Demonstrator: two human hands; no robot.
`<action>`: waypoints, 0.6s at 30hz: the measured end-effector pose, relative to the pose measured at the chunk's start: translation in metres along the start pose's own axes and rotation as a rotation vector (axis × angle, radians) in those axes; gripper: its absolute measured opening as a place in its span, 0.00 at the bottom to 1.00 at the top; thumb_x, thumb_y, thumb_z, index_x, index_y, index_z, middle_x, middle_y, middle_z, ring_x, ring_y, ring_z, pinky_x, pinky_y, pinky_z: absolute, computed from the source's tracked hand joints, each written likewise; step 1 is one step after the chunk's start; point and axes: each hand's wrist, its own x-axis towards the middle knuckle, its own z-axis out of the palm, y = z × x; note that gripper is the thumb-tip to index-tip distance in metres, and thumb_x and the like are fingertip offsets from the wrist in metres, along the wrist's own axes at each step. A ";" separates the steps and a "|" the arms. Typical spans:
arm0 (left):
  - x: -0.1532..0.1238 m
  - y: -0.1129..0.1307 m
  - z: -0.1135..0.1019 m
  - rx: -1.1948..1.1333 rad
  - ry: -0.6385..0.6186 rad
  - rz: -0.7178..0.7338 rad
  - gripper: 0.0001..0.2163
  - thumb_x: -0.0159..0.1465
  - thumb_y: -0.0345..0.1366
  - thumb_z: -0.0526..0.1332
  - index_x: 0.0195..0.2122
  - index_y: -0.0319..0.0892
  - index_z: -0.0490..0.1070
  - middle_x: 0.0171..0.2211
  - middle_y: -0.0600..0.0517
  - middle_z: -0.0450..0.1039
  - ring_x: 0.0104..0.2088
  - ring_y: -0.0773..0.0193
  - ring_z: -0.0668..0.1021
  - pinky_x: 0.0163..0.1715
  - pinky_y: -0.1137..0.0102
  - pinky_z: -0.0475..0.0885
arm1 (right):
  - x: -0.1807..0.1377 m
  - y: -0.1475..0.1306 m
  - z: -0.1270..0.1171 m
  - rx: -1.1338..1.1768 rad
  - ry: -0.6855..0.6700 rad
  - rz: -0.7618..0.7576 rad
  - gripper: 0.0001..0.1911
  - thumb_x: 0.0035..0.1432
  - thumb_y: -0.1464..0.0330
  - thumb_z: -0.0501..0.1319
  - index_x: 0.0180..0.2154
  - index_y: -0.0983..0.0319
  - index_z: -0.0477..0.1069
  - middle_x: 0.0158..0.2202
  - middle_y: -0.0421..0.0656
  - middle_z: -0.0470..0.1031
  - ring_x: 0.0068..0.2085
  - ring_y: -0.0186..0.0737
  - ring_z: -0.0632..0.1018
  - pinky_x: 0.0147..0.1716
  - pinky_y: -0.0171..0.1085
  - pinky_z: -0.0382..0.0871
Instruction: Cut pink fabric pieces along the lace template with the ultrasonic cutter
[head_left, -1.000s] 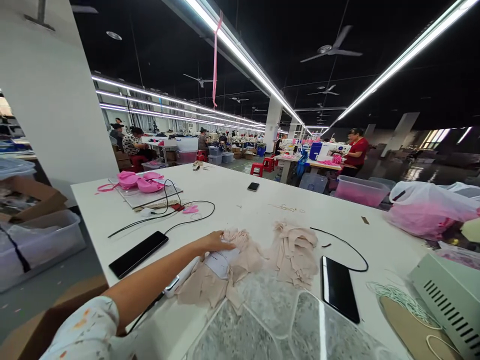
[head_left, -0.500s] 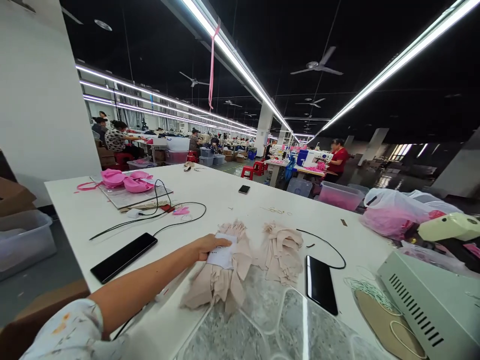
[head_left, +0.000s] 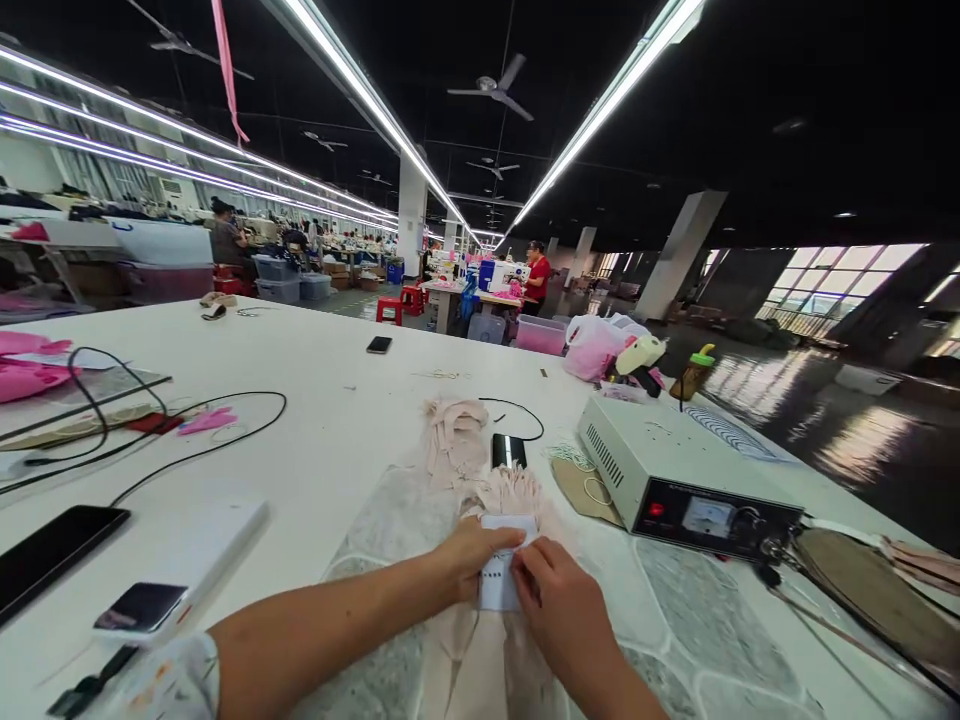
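A bundle of beige fabric pieces [head_left: 472,660] lies in front of me on the grey stone-patterned sheet [head_left: 397,510]. A white paper slip [head_left: 496,594] with printed marks rests over its middle. My left hand [head_left: 476,555] grips the bundle from the left, its thumb pressing on the slip. From the right, my right hand [head_left: 562,600] has its fingers curled and pinched at the slip's edge. Exactly what its fingertips hold is partly hidden. Just beyond lies a second beige fabric bundle [head_left: 454,440], touched by neither hand.
A grey box with a dial [head_left: 682,480] stands to the right. Beyond the bundles lies a dark phone [head_left: 510,452], with another phone [head_left: 379,344] farther back. Black cables [head_left: 247,400], pink fabric pieces [head_left: 34,365] and a dark device [head_left: 56,555] are at left. A person in red [head_left: 537,275] stands far off.
My view has swung right. My left hand has brought the bundle nearer, onto the stone-patterned sheet. My right hand has come into view and reached the paper slip.
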 end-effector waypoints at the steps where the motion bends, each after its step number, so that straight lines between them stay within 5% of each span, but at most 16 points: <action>1: 0.004 -0.003 0.003 0.001 -0.009 -0.019 0.14 0.69 0.38 0.59 0.52 0.38 0.67 0.50 0.45 0.69 0.45 0.58 0.76 0.43 0.59 0.74 | -0.003 0.003 0.001 -0.025 -0.010 0.003 0.11 0.60 0.75 0.52 0.30 0.59 0.70 0.29 0.43 0.74 0.33 0.42 0.77 0.29 0.37 0.69; 9: 0.024 -0.013 0.022 -0.026 0.003 -0.042 0.14 0.69 0.38 0.59 0.52 0.38 0.67 0.50 0.45 0.69 0.45 0.57 0.76 0.44 0.59 0.74 | -0.014 0.019 0.003 -0.096 -0.070 0.011 0.08 0.59 0.76 0.53 0.32 0.60 0.68 0.32 0.46 0.74 0.35 0.45 0.74 0.34 0.40 0.64; 18: 0.049 0.011 0.022 -0.125 0.157 -0.050 0.14 0.69 0.38 0.59 0.53 0.38 0.67 0.50 0.45 0.69 0.46 0.57 0.76 0.44 0.58 0.74 | -0.044 -0.013 -0.004 0.070 -0.314 -0.022 0.08 0.55 0.77 0.55 0.29 0.59 0.67 0.29 0.41 0.74 0.32 0.38 0.74 0.34 0.34 0.61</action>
